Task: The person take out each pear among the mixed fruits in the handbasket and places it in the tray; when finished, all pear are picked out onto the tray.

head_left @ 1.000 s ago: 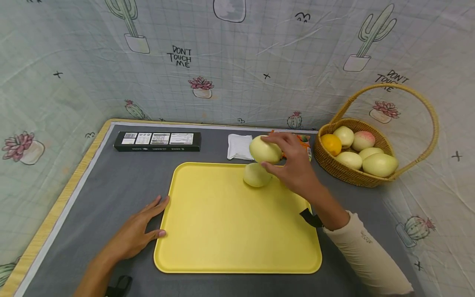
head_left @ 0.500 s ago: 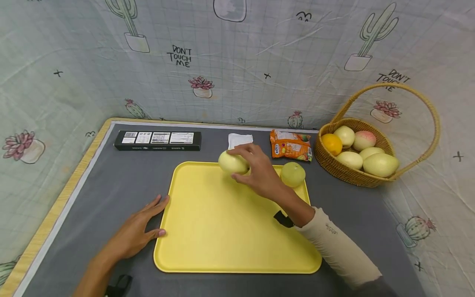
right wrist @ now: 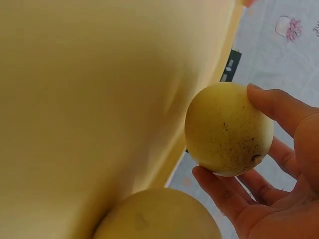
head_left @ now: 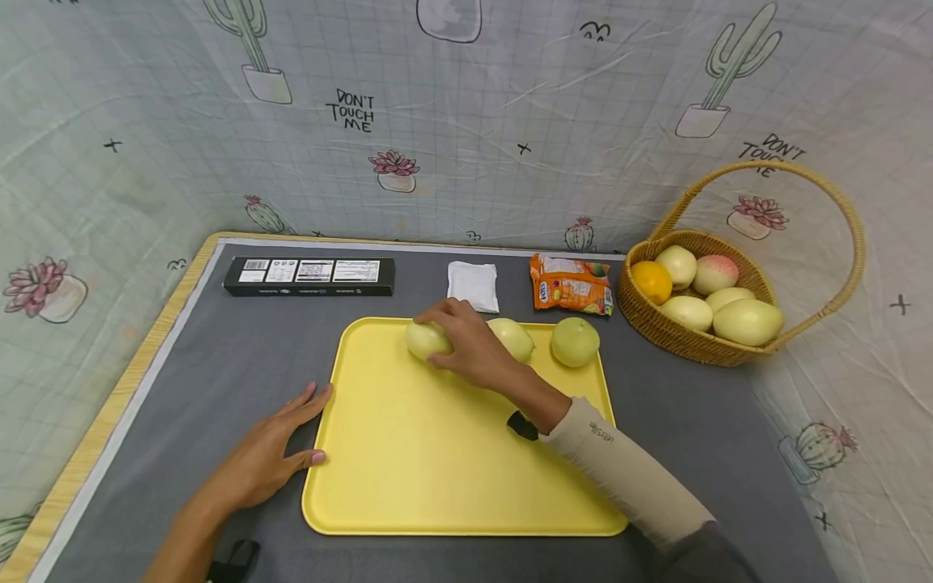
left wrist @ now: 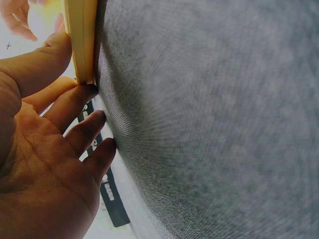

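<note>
My right hand [head_left: 474,348] grips a small pale yellow melon [head_left: 426,340] with thumb and fingers, over the far part of the yellow tray [head_left: 408,453]. The right wrist view shows dark specks around the stem scar of this melon [right wrist: 229,129]; whether it touches the tray I cannot tell. To its right on the tray are a second pale melon [head_left: 513,338], partly hidden by the hand, and a greener round fruit [head_left: 576,342]. My left hand [head_left: 266,453] rests at the tray's left edge, fingers extended, thumb [left wrist: 47,62] against the rim.
A wicker basket [head_left: 678,344] with a tall handle stands at the far right, holding an orange, a peach and several pale melons. Behind the tray lie a black box [head_left: 309,277], a white packet [head_left: 472,285] and an orange snack bag [head_left: 572,285]. A patterned cloth backs the table.
My right hand has carried the melon leftward past the second melon and lower over the tray. The greener fruit and the snack bag have come into full view. My left hand has stayed put.
</note>
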Available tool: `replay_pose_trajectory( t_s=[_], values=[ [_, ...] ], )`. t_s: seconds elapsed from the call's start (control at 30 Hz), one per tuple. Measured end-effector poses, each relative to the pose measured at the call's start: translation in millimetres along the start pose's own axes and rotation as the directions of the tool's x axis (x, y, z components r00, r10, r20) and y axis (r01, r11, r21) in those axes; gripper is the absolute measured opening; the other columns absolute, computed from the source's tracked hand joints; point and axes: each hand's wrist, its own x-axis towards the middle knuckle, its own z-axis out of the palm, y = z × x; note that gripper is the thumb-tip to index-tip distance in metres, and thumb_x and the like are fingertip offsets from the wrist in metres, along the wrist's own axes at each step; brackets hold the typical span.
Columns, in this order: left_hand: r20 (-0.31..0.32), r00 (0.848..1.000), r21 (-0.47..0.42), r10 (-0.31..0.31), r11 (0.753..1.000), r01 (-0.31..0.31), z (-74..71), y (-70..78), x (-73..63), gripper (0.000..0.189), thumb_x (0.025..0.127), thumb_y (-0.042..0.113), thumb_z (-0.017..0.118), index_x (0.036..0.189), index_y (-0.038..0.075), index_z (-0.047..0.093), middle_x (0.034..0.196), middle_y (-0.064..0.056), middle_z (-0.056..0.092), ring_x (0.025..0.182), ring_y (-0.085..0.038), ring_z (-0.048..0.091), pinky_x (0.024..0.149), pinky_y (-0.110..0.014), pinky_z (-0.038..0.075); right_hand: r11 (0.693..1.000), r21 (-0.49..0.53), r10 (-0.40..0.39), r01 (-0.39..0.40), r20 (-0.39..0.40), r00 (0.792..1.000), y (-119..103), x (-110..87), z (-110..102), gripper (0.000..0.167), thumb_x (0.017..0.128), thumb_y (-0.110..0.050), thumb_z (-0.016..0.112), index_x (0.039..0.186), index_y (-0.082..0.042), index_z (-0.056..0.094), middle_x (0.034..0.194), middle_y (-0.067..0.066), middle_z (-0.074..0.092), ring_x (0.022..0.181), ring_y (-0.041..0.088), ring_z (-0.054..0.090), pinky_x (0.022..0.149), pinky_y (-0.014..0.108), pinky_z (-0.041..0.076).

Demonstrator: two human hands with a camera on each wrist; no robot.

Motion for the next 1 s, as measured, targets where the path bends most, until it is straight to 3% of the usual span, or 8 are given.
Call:
replay_pose_trajectory(
  t_s=[0.4,1.0],
  values=[
    [0.016,1.000,-0.012,-0.017,1.000,0.018,0.5,-0.4,0.2,0.098,0.088,0.021,0.086,0.169,0.018,0.031,0.173,-0.026,0.028,0.155,-0.055,0.031,0.112,-0.072,0.038,0.994,-0.110,-0.006,0.006,-0.003,1.000,-2,6.7,5,0.056,0.087,-0.016,0.090,0.140,-0.017,0.069,0.136,0.007,0.063,0.124,0.028,0.054,0.103,0.042,0.051],
    [0.011,1.000,-0.031,-0.008,0.999,0.008,-0.2,-1.0,-0.6,0.098,0.088,0.022,0.086,0.169,0.017,0.032,0.173,-0.026,0.028,0.156,-0.056,0.030,0.112,-0.073,0.038,0.991,-0.133,-0.007,-0.003,-0.074,0.997,-4,-6.6,-8,0.059,0.084,-0.021,0.094,0.137,-0.018,0.070,0.138,0.007,0.063,0.123,0.029,0.055,0.103,0.044,0.052]
  ],
)
